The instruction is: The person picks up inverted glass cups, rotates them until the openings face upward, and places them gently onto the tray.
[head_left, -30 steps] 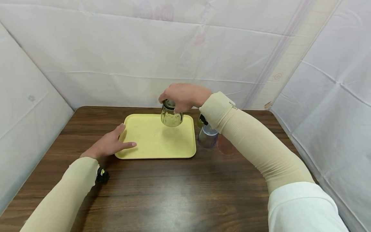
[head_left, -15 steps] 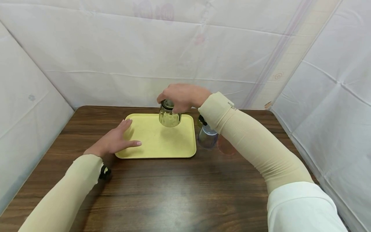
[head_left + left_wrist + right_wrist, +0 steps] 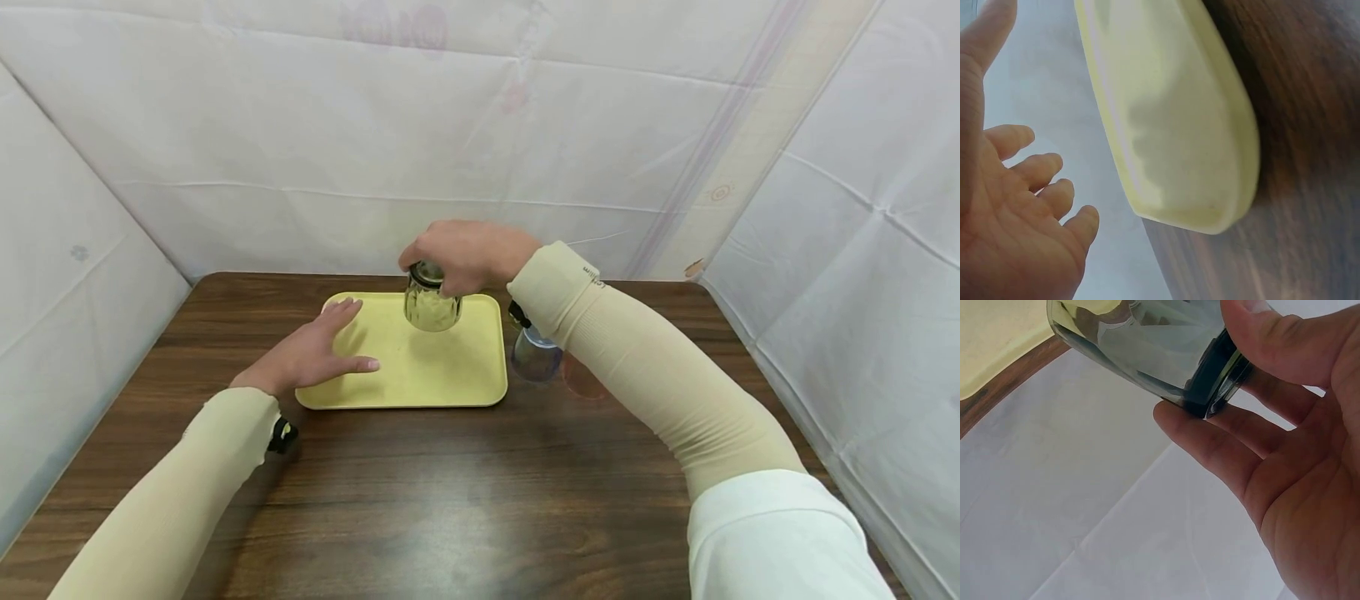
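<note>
Right hand (image 3: 468, 254) grips glass (image 3: 432, 307) by its base from above, mouth down, over far part of tray (image 3: 465, 383); whether rim touches tray, can't tell. Left hand (image 3: 315, 354) flat, fingers straight, holding nothing, over tray's left edge. Right wrist view: thumb and fingers (image 3: 1210, 440) pinch thick base. Left wrist view: palm (image 3: 1010, 212) clear of tray, shadow on it. Count: one tray, one glass held, blue cup (image 3: 536, 358) and orange cup (image 3: 583, 379) right of tray.

A clear bluish cup (image 3: 537, 357) stands upside down on the dark wooden table (image 3: 465, 492) just right of the tray, an orange-tinted cup (image 3: 583, 377) beside it, with creased white sheets (image 3: 300, 142) hung behind.
</note>
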